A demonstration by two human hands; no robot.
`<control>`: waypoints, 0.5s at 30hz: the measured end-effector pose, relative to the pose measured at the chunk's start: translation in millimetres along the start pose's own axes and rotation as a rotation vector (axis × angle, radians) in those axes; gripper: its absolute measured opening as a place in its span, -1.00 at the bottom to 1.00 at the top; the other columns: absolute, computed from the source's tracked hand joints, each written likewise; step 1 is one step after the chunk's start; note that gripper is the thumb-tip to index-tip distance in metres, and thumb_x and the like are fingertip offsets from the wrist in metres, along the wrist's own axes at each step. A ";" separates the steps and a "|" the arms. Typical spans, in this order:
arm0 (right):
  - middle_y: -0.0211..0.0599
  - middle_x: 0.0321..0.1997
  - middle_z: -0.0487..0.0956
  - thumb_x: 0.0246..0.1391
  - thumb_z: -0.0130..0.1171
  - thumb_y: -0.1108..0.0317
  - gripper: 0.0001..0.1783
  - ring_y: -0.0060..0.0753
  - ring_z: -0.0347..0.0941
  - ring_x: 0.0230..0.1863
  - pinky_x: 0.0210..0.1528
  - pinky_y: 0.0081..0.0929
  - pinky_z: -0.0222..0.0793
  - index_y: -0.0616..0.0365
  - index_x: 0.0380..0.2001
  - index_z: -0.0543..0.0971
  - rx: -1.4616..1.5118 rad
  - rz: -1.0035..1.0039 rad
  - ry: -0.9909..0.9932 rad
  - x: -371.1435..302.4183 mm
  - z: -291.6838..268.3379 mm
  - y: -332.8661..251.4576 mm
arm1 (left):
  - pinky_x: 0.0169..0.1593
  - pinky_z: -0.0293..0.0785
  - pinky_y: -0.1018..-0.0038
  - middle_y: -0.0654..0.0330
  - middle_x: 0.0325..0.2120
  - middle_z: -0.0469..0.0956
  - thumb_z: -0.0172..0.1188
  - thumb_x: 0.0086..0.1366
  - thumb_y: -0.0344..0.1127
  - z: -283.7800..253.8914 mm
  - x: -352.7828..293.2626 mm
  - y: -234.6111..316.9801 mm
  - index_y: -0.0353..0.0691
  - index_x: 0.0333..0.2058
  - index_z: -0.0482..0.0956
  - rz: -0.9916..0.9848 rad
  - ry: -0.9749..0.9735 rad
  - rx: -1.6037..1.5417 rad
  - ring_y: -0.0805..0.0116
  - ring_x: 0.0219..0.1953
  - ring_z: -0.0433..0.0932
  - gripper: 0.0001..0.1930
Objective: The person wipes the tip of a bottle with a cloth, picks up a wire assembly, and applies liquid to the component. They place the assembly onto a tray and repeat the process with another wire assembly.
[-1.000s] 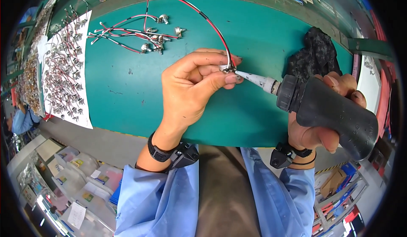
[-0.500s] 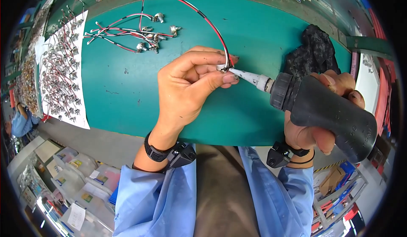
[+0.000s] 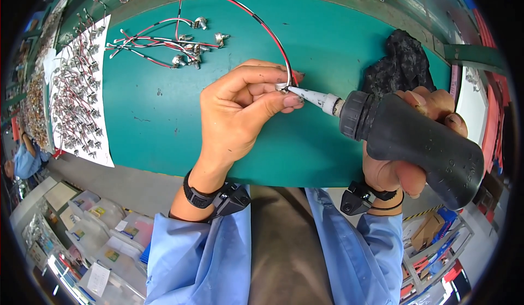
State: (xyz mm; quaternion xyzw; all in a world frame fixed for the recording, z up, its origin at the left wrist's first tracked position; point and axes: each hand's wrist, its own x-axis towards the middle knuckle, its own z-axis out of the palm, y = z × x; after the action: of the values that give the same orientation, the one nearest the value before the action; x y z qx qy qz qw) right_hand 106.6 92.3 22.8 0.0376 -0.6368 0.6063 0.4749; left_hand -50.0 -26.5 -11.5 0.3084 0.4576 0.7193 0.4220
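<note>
Between thumb and fingertips, my left hand [image 3: 237, 106] pinches a small metal potentiometer [image 3: 281, 87], largely covered by the fingers. From it a red, white and black wire lead [image 3: 256, 17] arcs up and left to a small white plug. My right hand [image 3: 401, 168] wraps round a black squeeze bottle [image 3: 423, 147], held tilted with its grey tapered nozzle [image 3: 316, 97] pointing left. The nozzle's tip is at the potentiometer, by the wire ends; whether it touches, I cannot tell. Fingertips on the left hand bear dark smudges.
Several wired potentiometers [image 3: 191, 48] lie at the back left of the green mat [image 3: 158, 125]. Many more cover a white sheet [image 3: 103, 136] on the left. A crumpled black cloth [image 3: 401, 65] sits back right. Plastic bins [image 3: 103, 217] stand below left; another person [image 3: 27, 157] is far left.
The view has shifted a little. The bottle has tipped very slightly, its nozzle staying at the potentiometer. Both hands keep their grips.
</note>
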 end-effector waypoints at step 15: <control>-0.41 -0.13 0.27 -0.27 0.32 -0.03 -0.20 -0.44 0.27 -0.11 0.10 -0.49 0.23 -0.10 0.08 0.27 -0.052 -0.006 0.042 -5.5 -0.9 0.0 | -0.28 0.56 0.51 -0.06 -0.27 0.49 0.07 0.06 -0.71 0.5 -0.3 1.5 -0.51 -0.30 0.44 -0.019 0.024 -0.009 0.26 -0.33 0.57 -0.82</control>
State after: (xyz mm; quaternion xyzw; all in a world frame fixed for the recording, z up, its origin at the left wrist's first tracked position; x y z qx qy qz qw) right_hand 110.1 90.1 19.1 0.0146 -0.6422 0.5887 0.4908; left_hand -49.9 -27.0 -10.0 0.2935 0.4622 0.7210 0.4246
